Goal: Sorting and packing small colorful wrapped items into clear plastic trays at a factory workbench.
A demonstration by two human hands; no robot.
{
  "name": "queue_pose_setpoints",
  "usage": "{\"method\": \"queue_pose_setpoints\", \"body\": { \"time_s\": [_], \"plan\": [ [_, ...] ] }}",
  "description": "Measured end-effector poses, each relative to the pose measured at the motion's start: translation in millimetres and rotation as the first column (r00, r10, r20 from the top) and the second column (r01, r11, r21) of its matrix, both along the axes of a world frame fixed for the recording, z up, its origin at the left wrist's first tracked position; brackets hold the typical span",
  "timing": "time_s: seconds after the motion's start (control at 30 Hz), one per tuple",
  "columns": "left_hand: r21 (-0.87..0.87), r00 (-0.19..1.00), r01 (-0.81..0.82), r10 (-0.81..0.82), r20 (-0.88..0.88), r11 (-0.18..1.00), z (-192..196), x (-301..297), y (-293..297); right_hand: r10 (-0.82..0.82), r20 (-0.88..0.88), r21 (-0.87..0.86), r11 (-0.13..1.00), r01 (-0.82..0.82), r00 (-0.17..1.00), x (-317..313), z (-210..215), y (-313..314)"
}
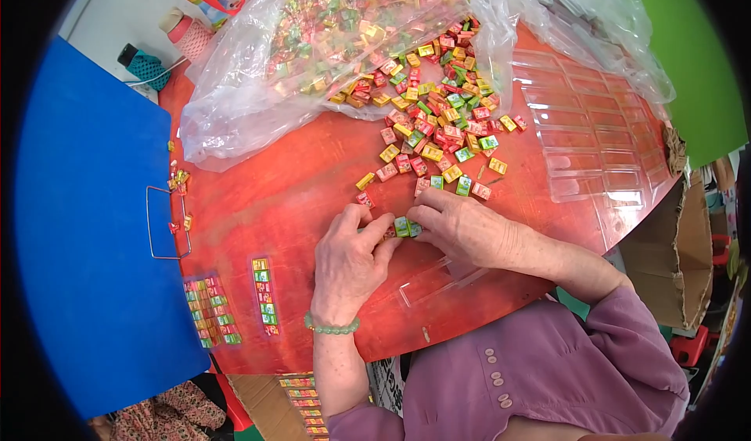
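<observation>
A short row of small wrapped candies (402,227), mostly green with a bit of red, lies between my hands. My left hand (346,257), with a green bead bracelet on its wrist, presses thumb and fingers against the row's left end. At the right end, the fingers of my right hand (469,226) are closed on a green candy. Fingertips partly hide the row. Just beyond my hands is a heap of loose red, yellow and green candies (438,120), spilling from a large clear plastic bag (235,120). A clear plastic tray (438,285) lies below my right hand.
Clear compartment trays (579,120) lie at the right. A candy strip (264,296) and a packed block (211,312) sit at the left, near a blue panel (86,222) and a wire frame (149,222). Two covered bottles (188,36) stand far left. A cardboard box (665,261) stands beside the table.
</observation>
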State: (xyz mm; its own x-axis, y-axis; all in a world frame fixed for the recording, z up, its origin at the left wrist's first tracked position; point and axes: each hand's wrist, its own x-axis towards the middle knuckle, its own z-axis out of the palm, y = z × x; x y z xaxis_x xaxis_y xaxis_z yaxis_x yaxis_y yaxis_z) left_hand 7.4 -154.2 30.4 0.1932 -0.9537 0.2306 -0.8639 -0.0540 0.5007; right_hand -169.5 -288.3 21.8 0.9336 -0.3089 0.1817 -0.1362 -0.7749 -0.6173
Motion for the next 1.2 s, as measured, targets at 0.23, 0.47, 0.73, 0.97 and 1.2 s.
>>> {"method": "queue_pose_setpoints", "body": {
  "time_s": [0.23,0.47,0.73,0.97,1.2],
  "plan": [
    [0.022,0.999,-0.038,0.039,-0.033,0.999,2.5,2.6,3.3,-0.124,0.046,-0.110,0.986,0.129,0.991,5.7,1.9,-23.4],
    [0.020,0.999,-0.028,0.028,-0.029,0.999,1.3,3.2,1.8,-0.135,0.030,-0.237,0.962,0.138,0.990,15.9,-4.0,-29.3],
    [0.038,0.998,-0.030,0.032,-0.056,0.999,2.5,3.4,2.6,-0.063,-0.032,-0.063,0.996,0.061,0.997,-9.3,31.5,-33.4],
    [0.033,0.997,-0.023,0.026,-0.077,0.999,4.0,4.8,4.0,-0.009,-0.274,-0.041,0.999,-0.003,0.962,-25.9,24.1,-24.9],
    [0.044,0.996,-0.003,0.006,-0.088,0.999,2.6,3.1,4.3,-0.011,-0.166,-0.014,1.000,0.009,0.986,-16.7,16.8,-16.5]
  ]
}}
